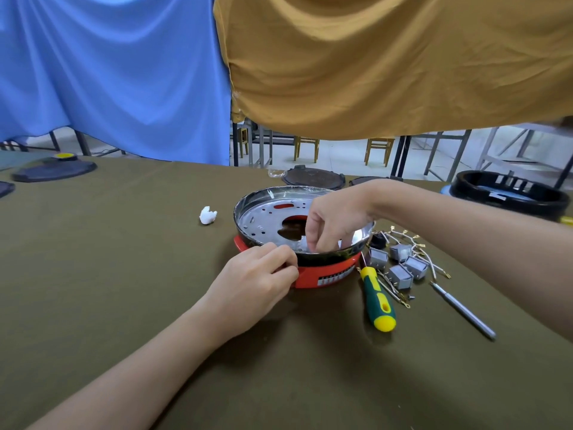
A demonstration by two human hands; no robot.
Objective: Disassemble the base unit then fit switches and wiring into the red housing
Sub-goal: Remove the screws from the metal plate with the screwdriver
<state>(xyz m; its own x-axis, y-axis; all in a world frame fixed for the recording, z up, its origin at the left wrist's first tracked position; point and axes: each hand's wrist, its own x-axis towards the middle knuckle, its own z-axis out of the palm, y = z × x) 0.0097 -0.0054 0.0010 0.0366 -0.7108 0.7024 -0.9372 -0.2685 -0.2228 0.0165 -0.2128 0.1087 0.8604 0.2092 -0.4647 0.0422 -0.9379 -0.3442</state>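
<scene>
the right hand (336,223) reaches down into the shiny metal pan (263,218), its fingers curled and pinching at something small on the near inner edge; what it pinches is too small to make out. the left hand (259,276) grips the near rim of the pan, fingers curled over the edge just where the pan meets the red housing (325,273) below it. the pan sits on top of the red housing, tilted a little, with a dark cut-out in its middle and small holes across its floor.

just to the right of the housing, on the table (124,274), lie several grey switches (400,263) tangled with white wires (431,262) that end in brass clips. in front of them lies a green and yellow screwdriver (378,297), handle toward the person, and further right a thin metal pen-like tool (463,310). a crumpled white scrap (207,215) sits to the left of the pan. beyond the pan lie dark round lids (313,177), and a black ring-shaped housing (508,190) stands at the far right. blue cloth (108,72) and mustard cloth (387,57) hang behind.
</scene>
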